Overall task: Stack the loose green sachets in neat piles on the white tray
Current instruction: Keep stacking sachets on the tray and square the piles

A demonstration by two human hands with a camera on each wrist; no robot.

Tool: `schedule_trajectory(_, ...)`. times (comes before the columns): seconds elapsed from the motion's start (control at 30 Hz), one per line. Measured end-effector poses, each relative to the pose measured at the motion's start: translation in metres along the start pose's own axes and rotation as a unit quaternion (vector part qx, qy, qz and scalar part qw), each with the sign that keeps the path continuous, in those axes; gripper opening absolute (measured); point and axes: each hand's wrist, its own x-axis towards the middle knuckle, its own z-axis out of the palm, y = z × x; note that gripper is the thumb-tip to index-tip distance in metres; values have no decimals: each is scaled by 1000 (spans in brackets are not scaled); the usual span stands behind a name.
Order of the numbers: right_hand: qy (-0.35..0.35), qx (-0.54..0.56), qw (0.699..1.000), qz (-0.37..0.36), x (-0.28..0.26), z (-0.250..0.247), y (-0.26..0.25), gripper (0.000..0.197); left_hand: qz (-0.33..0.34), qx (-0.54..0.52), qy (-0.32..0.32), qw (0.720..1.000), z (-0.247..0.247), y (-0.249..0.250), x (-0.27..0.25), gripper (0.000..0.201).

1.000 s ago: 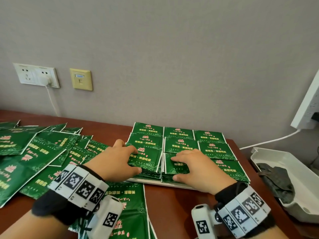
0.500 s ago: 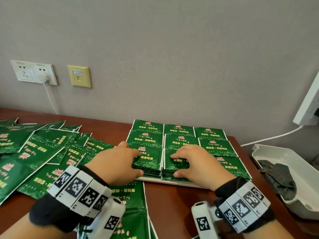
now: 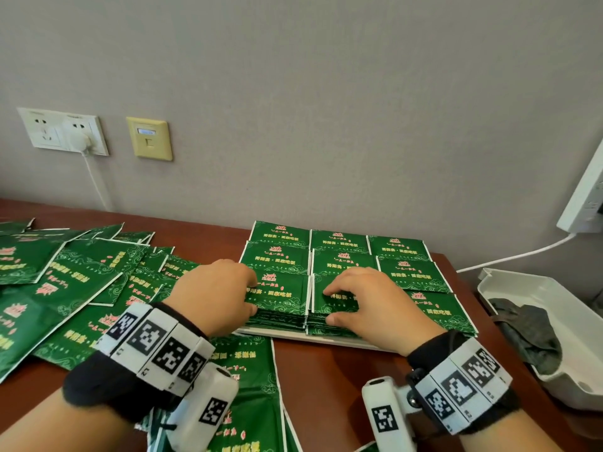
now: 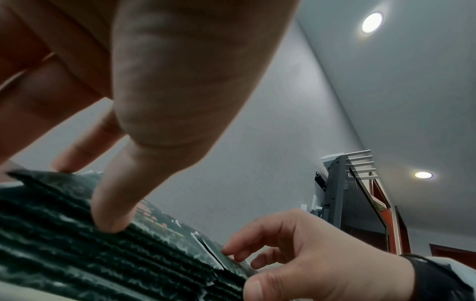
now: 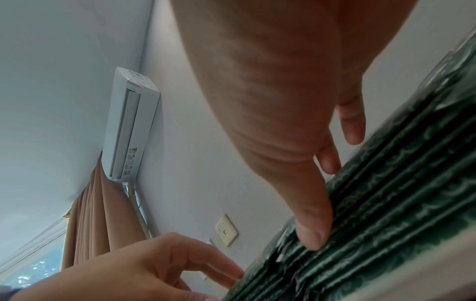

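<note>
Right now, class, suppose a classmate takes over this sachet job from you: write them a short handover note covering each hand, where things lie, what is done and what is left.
Left hand: grips the near-left pile on the white tray, fingers on top, thumb on its near edge.
Right hand: grips the near-middle pile the same way.
Done: the tray carries piles of green sachets in three rows of three, edges fairly square.
Left: many loose sachets lie scattered on the brown table left of the tray, and some lie in front of it. Finish squaring these two piles, then gather and stack the loose ones.
</note>
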Motion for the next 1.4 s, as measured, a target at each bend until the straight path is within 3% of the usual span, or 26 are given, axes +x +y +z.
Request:
schedule_trajectory(0.13, 7, 20, 1000, -9, -5, -12, -11, 49, 6, 6, -29, 1000, -16, -1, -8, 52)
schedule_trajectory(0.27, 1, 97, 995, -28, -31, -41, -31, 40, 37, -20, -58, 997, -38, -7, -27, 37)
schedule_trajectory(0.4, -127, 137, 982, -37, -71, -52, -45, 37, 56, -13, -111, 992, -32, -8, -46, 35)
schedule_trajectory(0.57, -258, 95, 961, -22, -110, -28, -38, 53, 55, -22, -160, 985, 1, -21, -66, 63)
schedule_trajectory(0.7, -255, 82, 963, -17, -124, -11, -33, 60, 62, -65, -142, 986, 15, -33, -72, 77)
schedule_trajectory(0.8, -249, 75, 966, -3, -128, -2, -32, 56, 33, -143, -122, 982, 21, -41, -70, 81)
schedule_trajectory(0.9, -254, 88, 963, 8, -132, 1, -29, 53, 23, -152, -106, 982, 25, -44, -69, 85)
schedule_trajectory(1.23, -231, 114, 966, 18, -139, 6, -33, 55, 53, -209, 11, 976, 32, -49, -75, 73)
schedule_trajectory(1.4, -235, 99, 967, -14, -141, 7, -33, 35, 50, -203, 29, 977, 36, -48, -72, 71)
